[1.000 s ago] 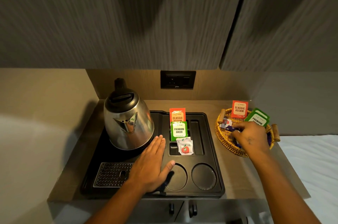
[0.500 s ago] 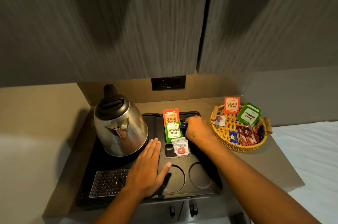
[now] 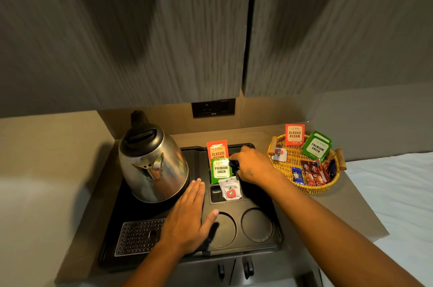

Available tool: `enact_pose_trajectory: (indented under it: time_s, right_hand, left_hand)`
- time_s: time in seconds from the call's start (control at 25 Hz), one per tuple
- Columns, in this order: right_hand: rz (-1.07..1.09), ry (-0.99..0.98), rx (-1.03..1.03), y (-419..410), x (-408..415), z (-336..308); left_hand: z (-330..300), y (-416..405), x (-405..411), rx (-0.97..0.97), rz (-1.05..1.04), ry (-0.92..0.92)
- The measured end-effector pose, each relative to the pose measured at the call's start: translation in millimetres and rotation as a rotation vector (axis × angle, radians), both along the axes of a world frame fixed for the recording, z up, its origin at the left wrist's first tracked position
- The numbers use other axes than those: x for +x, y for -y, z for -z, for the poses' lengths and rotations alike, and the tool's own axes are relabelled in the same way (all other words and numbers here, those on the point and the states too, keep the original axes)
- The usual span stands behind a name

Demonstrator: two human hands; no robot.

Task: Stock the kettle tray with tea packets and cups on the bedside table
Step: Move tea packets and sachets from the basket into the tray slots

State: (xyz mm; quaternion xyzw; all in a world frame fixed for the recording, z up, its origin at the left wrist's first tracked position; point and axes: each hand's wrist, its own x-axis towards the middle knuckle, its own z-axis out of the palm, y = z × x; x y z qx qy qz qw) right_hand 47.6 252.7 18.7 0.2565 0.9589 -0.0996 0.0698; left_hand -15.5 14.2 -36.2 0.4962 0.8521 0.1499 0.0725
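Observation:
A black kettle tray (image 3: 276,238) lies on the bedside table with a steel kettle (image 3: 152,165) on its left. An orange Classic Assam packet (image 3: 217,149), a green Premium Green packet (image 3: 220,170) and a white sachet (image 3: 230,190) stand in its slots. My right hand (image 3: 254,166) is over the back slots, pinching a small dark blue packet (image 3: 233,164) beside the green one. My left hand (image 3: 187,221) rests flat on the tray, thumb at the rim of the left round cup recess (image 3: 225,236). No cups are in view.
A wicker basket (image 3: 288,165) at the right holds more Assam (image 3: 294,134) and green (image 3: 316,145) packets, a white sachet and several red and blue sachets (image 3: 312,173). A drip grate (image 3: 138,236) sits front left. Dark cabinets hang overhead; white bedding lies to the right.
My right hand left the basket with a small blue packet and moved left over the tray's slots. My left hand has stayed flat on the tray.

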Motion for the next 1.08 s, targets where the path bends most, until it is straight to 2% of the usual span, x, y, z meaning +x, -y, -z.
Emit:
enact_pose_trajectory:
  time_s: [0.56,0.8,1.08]
  right_hand:
    - [0.016,-0.047,-0.129,-4.9,26.4,5.2]
    - [0.112,-0.112,0.017,2.7,10.6,14.5]
    - [0.179,-0.184,0.005,6.4,7.6,17.8]
  left_hand:
    - [1.6,-0.2,-0.9,-0.011,-0.009,-0.011]
    - [2.5,0.0,-1.7,-0.019,-0.005,-0.024]
    - [1.9,0.2,-1.3,-0.005,-0.002,-0.028]
